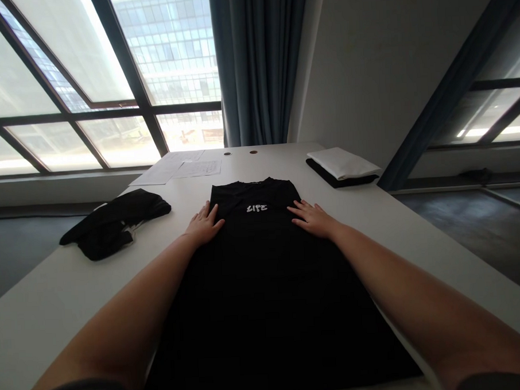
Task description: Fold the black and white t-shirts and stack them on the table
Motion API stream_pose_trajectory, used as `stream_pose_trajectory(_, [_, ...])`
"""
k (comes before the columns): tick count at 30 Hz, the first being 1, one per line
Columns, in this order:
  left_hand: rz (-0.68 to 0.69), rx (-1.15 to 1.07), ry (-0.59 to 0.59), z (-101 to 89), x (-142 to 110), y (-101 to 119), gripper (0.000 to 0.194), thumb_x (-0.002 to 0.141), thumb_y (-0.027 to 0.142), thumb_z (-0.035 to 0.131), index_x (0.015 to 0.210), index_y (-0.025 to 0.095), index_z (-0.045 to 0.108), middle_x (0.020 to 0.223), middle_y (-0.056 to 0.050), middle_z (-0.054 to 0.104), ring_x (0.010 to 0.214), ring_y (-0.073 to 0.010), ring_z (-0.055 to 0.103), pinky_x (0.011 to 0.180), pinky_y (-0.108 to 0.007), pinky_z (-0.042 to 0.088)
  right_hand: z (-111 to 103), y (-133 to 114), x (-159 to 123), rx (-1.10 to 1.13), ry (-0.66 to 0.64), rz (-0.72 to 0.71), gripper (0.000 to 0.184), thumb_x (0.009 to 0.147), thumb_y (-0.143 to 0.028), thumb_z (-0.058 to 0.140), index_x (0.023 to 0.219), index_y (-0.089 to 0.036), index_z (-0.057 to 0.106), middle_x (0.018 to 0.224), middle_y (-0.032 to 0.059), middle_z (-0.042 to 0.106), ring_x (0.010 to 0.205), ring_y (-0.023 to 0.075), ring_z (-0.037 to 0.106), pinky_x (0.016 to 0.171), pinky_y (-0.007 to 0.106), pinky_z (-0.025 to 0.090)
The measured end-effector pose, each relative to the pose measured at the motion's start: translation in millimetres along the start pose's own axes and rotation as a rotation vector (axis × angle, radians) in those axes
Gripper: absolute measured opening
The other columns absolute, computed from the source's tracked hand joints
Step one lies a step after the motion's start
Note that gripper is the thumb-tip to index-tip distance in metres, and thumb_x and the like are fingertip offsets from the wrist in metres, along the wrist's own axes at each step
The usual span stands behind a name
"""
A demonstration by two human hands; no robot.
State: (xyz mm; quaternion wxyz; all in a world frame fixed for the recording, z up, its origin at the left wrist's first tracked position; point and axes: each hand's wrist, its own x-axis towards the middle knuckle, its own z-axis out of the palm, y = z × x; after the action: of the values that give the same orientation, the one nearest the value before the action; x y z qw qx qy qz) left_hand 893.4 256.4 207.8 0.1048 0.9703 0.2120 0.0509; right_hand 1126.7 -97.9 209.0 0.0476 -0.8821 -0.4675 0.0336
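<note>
A black T-shirt point(264, 298) lies spread flat on the white table point(417, 251), its neckline away from me and white lettering across the chest. No sleeves show at its sides. My left hand point(204, 225) rests on the shirt's left edge near the chest, fingers spread. On the opposite edge, my right hand point(313, 218) lies flat with its fingers apart. Neither hand grips the cloth.
To the left, a crumpled dark garment point(114, 221) lies at the table's edge. Papers point(196, 168) lie at the far left. A folded white cloth point(342, 162) sits on a folded black one point(339, 182) at the far right. A blue curtain point(261, 68) hangs behind.
</note>
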Motion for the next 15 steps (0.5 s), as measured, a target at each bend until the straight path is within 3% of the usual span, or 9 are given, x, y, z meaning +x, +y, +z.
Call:
stream_pose_trajectory(4, [-0.02, 0.039, -0.062, -4.4, -46.2, -21.8, 0.082, 0.102, 0.06, 0.038, 0.17, 0.017, 0.025, 0.177, -0.013, 0.01, 0.164, -0.0314, 0.014, 0.132, -0.05, 0.015, 4.1, 7.3, -7.2, -0.012, 0.007, 0.016, 0.066, 0.107, -0.058, 0.036, 0.168, -0.032, 0.036, 0.177, 0.009, 0.019, 0.163, 0.034, 0.015, 0.127, 0.066, 0.02])
stream_pose_trajectory(8, [0.006, 0.104, -0.097, -9.4, -100.2, -29.9, 0.078, 0.105, 0.056, 0.033, 0.169, 0.013, 0.028, 0.176, -0.013, 0.016, 0.164, -0.0299, 0.013, 0.132, -0.051, 0.014, 7.5, 13.8, -11.2, -0.029, 0.019, 0.048, 0.065, 0.107, -0.058, 0.037, 0.167, -0.034, 0.037, 0.176, 0.0087, 0.021, 0.162, 0.0355, 0.021, 0.126, 0.067, 0.024])
stream_pose_trajectory(12, [0.046, 0.069, -0.105, -16.8, -145.6, -26.4, 0.078, 0.104, 0.058, 0.036, 0.168, 0.015, 0.031, 0.176, -0.011, 0.02, 0.164, -0.0318, 0.015, 0.133, -0.051, 0.015, 4.0, 7.8, -15.0, -0.109, 0.097, 0.024, 0.06, 0.106, -0.053, 0.043, 0.161, -0.03, 0.05, 0.173, 0.0104, 0.032, 0.161, 0.0388, 0.024, 0.125, 0.07, 0.023])
stream_pose_trajectory(15, [0.085, -0.04, -0.106, -26.7, -161.1, -20.9, 0.076, 0.1, 0.061, 0.044, 0.165, 0.021, 0.039, 0.175, -0.009, 0.027, 0.163, -0.0351, 0.018, 0.133, -0.054, 0.017, -5.1, -14.6, -13.7, -0.13, 0.237, -0.076, 0.052, 0.104, -0.047, 0.048, 0.148, -0.024, 0.065, 0.164, 0.0128, 0.047, 0.157, 0.039, 0.032, 0.125, 0.066, 0.027])
